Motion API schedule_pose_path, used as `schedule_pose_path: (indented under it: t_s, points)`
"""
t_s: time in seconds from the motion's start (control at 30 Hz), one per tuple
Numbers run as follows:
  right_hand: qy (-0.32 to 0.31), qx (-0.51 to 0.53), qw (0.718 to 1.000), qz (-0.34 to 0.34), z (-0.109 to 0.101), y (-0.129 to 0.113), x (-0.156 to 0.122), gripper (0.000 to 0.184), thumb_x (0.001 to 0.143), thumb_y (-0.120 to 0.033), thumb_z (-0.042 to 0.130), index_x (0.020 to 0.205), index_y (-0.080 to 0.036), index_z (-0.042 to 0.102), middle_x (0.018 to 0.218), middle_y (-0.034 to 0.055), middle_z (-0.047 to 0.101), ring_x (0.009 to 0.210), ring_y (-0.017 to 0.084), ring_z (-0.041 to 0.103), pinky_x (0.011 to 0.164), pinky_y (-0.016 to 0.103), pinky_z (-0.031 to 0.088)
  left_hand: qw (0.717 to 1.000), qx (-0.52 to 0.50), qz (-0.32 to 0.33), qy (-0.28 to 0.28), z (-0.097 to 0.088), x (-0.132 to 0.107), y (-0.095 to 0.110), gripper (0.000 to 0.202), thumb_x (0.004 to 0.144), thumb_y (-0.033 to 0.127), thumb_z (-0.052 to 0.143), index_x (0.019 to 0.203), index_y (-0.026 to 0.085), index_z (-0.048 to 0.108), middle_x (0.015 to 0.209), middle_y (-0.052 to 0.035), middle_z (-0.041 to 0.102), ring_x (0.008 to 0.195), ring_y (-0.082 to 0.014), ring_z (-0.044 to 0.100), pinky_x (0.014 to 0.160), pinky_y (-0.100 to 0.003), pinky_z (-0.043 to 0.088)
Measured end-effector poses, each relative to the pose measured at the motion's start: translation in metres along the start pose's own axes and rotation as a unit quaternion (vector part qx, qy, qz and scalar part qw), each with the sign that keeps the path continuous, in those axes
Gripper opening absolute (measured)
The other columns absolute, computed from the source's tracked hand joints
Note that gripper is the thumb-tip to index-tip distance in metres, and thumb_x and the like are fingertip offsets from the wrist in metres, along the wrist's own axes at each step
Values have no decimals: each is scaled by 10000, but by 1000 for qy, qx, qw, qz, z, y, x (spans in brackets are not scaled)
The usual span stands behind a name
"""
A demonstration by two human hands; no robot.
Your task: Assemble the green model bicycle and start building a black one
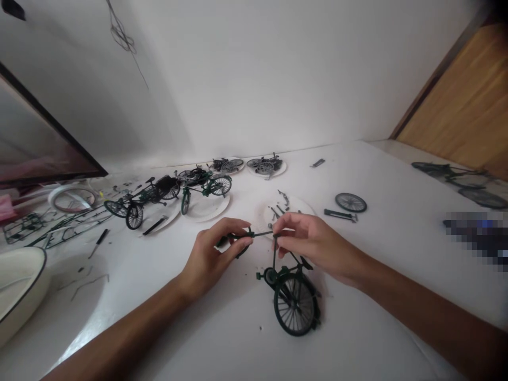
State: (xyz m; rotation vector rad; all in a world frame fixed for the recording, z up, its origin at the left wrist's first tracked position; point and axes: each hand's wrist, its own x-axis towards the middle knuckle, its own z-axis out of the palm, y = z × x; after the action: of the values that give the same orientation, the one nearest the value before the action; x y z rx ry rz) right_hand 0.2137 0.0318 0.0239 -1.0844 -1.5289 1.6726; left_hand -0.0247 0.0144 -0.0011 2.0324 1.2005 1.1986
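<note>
My left hand pinches a small dark green bicycle part, perhaps the front fork, whose thin rod points to the right. The rod's tip meets the upper end of a green model bicycle frame; whether it is inside cannot be made out. My right hand is closed with thumb and fingers around that end of the frame. Below hangs the model's spoked rear wheel, near the white tabletop, with green pedals and a crank beside it. My fingers hide part of the joint.
Beyond my hands lies a white plate with small parts. To the right are a loose wheel and a dark strip. Several model bicycles stand at the left, near a knife and a white basin.
</note>
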Motion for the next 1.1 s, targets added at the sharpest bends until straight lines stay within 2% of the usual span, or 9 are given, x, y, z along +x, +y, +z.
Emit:
schedule_pose_path:
  t_s: [0.23,0.37,0.53,0.73,1.1]
  points:
    - [-6,117,991,63,1,5,4,176,860,-233,726,986,-158,628,836,19,693,772,123,696,747,248,520,999,28,8,-22,-2,3,1,199,916,316,714,1071,191,702,927,-47,735,793,-136,661,685,-235,528]
    - [-15,106,992,65,3,6,4,176,880,-229,715,1022,-151,648,821,29,710,765,124,698,724,249,535,999,38,7,-38,-4,2,2,212,926,351,699,1059,188,721,919,-58,736,727,-133,629,636,-240,511]
    - [-12,113,992,63,0,2,4,149,888,-272,716,968,-158,664,795,33,707,742,129,683,728,271,548,998,62,23,-14,-11,6,-5,211,916,344,715,1076,207,724,927,-44,742,749,-137,652,657,-235,519]
    - [0,102,993,62,1,3,5,150,894,-291,708,970,-165,677,799,42,705,744,133,673,714,263,536,997,53,33,-40,-10,7,-5,234,920,353,710,1101,208,733,932,-52,742,747,-131,646,655,-232,517]
    - [-24,101,992,73,-5,7,8,206,882,-347,723,974,-173,663,761,20,679,724,123,641,709,263,492,998,45,-4,-41,-7,6,-7,242,941,374,676,1113,211,723,922,-45,730,757,-131,638,663,-240,511]
